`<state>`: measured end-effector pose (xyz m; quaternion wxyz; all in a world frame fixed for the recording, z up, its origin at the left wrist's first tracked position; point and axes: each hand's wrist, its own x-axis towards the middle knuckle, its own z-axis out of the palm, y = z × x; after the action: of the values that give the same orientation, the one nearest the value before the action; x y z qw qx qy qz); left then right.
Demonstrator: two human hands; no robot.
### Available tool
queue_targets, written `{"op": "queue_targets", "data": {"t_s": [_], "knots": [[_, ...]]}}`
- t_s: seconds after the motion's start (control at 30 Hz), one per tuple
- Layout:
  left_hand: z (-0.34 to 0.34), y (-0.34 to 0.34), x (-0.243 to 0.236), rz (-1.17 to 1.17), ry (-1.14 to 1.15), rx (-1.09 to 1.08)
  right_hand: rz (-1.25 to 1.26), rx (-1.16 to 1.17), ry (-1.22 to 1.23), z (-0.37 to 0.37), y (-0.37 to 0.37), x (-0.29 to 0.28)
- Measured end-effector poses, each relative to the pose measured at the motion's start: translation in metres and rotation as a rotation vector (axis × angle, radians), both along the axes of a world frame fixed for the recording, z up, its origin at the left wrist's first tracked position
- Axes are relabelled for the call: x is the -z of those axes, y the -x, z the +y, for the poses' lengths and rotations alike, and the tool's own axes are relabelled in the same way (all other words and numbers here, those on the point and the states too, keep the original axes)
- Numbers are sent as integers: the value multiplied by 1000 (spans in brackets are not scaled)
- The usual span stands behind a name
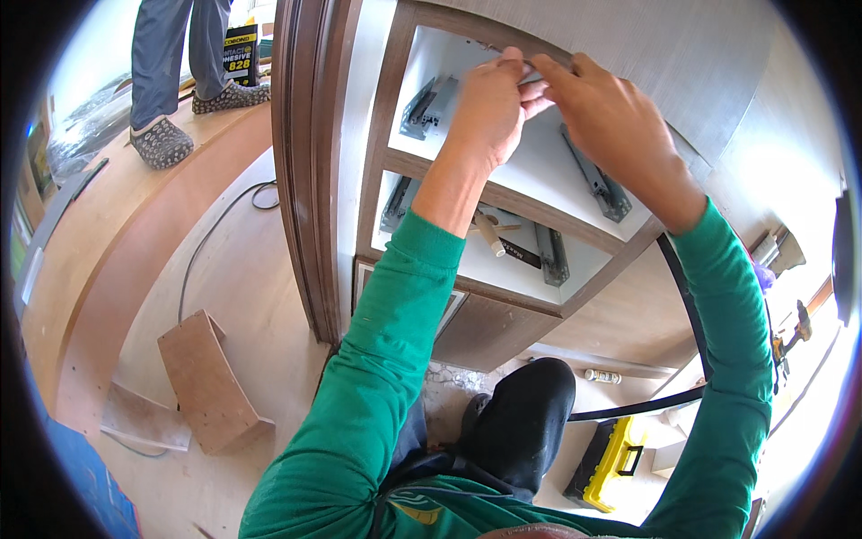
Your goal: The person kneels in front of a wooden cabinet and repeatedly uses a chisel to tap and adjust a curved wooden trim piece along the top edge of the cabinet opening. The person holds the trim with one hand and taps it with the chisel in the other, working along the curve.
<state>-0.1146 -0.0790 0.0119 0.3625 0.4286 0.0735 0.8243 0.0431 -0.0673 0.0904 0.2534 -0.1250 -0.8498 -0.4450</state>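
Observation:
My left hand (pixel 489 110) and my right hand (pixel 615 126) are raised together at the top edge of a wood-framed cabinet (pixel 489 184). Both have fingers closed in a pinch. A small greyish piece (pixel 533 75) shows between the fingertips; its kind is hidden. Below the hands, the upper white-lined opening has a metal drawer slide (pixel 427 106) on its left wall and another drawer slide (pixel 597 175) at the right. In the lower opening lie a tool with a wooden handle (pixel 489 235), a flat black strip (pixel 521 253) and further drawer slides (pixel 551 255).
A person in grey trousers (pixel 162 63) stands on a curved wooden platform (pixel 193 144) at left, near a black-yellow can (pixel 241 54). A wooden box piece (pixel 202 382) and cable (pixel 184 287) lie on the floor. A yellow-black toolbox (pixel 615 463) and small bottle (pixel 602 376) are at right.

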Motion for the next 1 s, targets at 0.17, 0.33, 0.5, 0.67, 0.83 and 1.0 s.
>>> {"op": "queue_targets", "data": {"t_s": [0.17, 0.33, 0.5, 0.67, 0.83, 1.0], "knots": [[-6, 11, 7, 173, 165, -182, 28, 136, 148, -12, -45, -2], [-8, 28, 5, 190, 85, -455, 81, 208, 259, -14, -72, 7], [8, 36, 6, 217, 35, -465, 85, 76, 256, -8, -78, 10], [13, 63, 16, 362, 53, -495, 147, -11, 304, -2, -81, 4], [17, 66, 23, 297, 121, -376, 151, 18, 351, -2, -79, 2], [29, 30, 20, -132, 12, -202, 159, -50, 310, 6, -76, 5]]}}
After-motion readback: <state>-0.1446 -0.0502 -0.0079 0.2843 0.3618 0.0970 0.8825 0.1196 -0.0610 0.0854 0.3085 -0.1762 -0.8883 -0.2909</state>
